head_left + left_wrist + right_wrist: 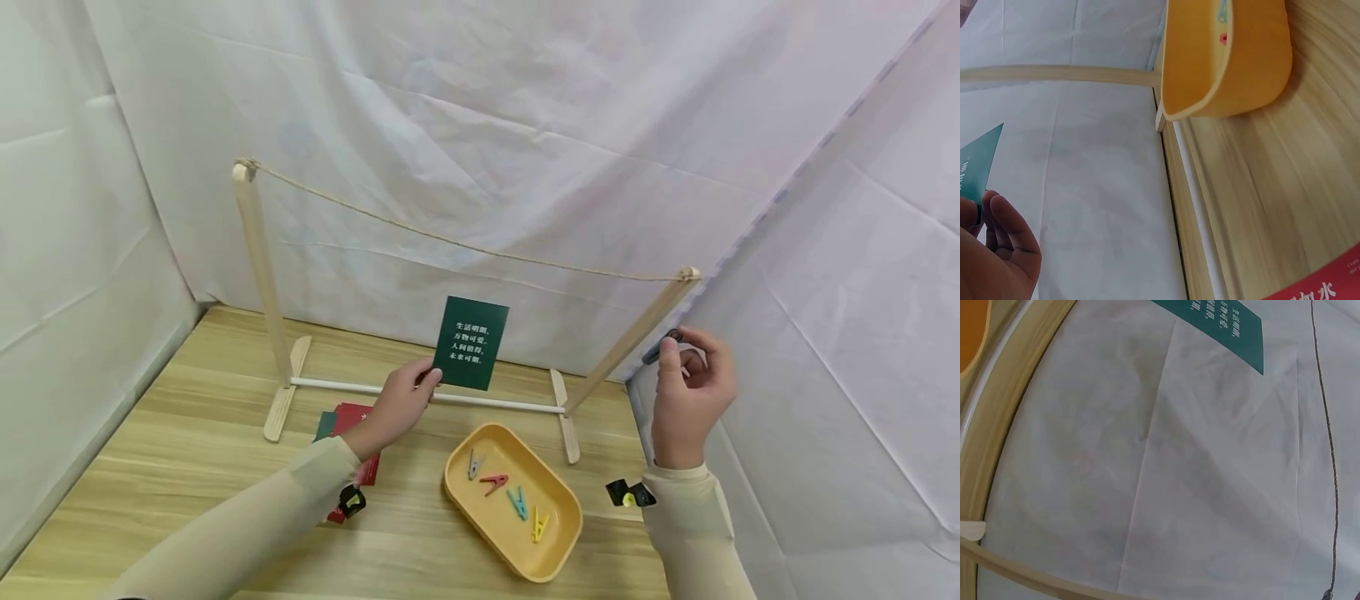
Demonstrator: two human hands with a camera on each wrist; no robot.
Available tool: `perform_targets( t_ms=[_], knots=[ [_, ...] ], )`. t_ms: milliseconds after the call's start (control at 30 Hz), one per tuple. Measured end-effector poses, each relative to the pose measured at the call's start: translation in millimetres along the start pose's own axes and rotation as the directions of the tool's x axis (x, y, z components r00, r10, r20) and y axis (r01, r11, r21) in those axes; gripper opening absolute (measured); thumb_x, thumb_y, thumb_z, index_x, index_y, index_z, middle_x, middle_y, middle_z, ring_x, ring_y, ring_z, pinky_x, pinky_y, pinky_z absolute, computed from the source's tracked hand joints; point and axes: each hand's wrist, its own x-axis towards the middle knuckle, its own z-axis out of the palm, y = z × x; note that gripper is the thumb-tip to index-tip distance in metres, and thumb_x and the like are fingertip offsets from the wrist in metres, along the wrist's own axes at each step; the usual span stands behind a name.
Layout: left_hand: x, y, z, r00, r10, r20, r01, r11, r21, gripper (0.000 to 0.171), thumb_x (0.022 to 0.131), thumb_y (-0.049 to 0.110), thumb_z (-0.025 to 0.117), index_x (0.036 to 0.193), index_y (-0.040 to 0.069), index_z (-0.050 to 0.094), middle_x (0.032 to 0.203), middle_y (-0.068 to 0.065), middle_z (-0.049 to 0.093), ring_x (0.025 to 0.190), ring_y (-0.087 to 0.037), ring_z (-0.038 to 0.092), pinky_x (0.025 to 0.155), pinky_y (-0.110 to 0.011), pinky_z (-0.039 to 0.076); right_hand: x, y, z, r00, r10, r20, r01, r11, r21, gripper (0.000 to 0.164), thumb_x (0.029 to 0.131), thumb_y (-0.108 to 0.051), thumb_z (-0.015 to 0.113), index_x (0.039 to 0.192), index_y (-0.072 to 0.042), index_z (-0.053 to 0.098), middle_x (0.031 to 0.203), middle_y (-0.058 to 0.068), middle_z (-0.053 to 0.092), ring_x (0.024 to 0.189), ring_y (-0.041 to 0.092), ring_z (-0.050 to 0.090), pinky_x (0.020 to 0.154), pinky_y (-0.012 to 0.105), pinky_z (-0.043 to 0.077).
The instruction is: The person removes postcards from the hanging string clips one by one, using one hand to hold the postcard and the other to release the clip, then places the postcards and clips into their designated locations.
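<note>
My left hand [397,408] pinches a dark green card [471,343] with white writing by its lower left corner. The card is upright, below a sagging twine line [465,245] and apart from it. In the left wrist view, thumb and fingers grip the card's edge. To the right of the wooden frame's right post [630,346], my right hand [692,404] is raised, holding a small dark clothespin [658,347] between thumb and fingers. The right wrist view shows the card and twine, with hardly any of that hand.
A yellow tray [457,492] holds several coloured clothespins [517,502]. Red and green cards [352,415] lie on the wooden table [187,467], partly hidden under the left forearm. A white crossbar [495,401] joins the frame's feet. White cloth [525,108] hangs behind.
</note>
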Motion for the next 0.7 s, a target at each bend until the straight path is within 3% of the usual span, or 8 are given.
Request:
perform_targets(
  t_ms=[233,467,700],
  knots=[
    [-6.5,-0.8,-15.7,0.999,-0.030,-0.042,0.029,0.999,-0.026,0.028,0.118,0.031,0.050,0.104,0.012,0.065,0.080,-0.011,0.058,0.072,-0.025,0.055,0.063,-0.034,0.047,-3,-1,4,1.000,0.014,0.014,-0.014,1.000,0.007,0.026,0.096,0.008,0.073,0.115,0.025,0.063,0.092,0.014,0.062,0.060,0.013,0.049,0.049,0.017,0.037],
    [-11.9,-4.7,-25.3,0.997,-0.041,-0.062,0.038,0.998,-0.047,0.032,0.118,0.032,0.050,0.096,0.011,0.059,0.079,-0.013,0.056,0.069,-0.026,0.052,0.062,-0.034,0.045,-11,2,5,0.999,0.011,0.034,-0.010,0.999,-0.037,0.027,0.098,0.008,0.072,0.115,0.026,0.061,0.099,0.012,0.064,0.065,0.013,0.051,0.053,0.017,0.039],
    [-27.4,-10.9,-36.7,0.995,-0.075,-0.065,0.073,0.997,-0.039,0.033,0.119,0.028,0.050,0.092,0.008,0.055,0.078,-0.012,0.054,0.068,-0.026,0.049,0.060,-0.034,0.043,-23,6,-1,0.997,0.027,0.068,-0.021,0.996,-0.092,0.026,0.099,0.008,0.070,0.115,0.026,0.061,0.099,0.011,0.065,0.066,0.013,0.053,0.052,0.018,0.038]
  ],
)
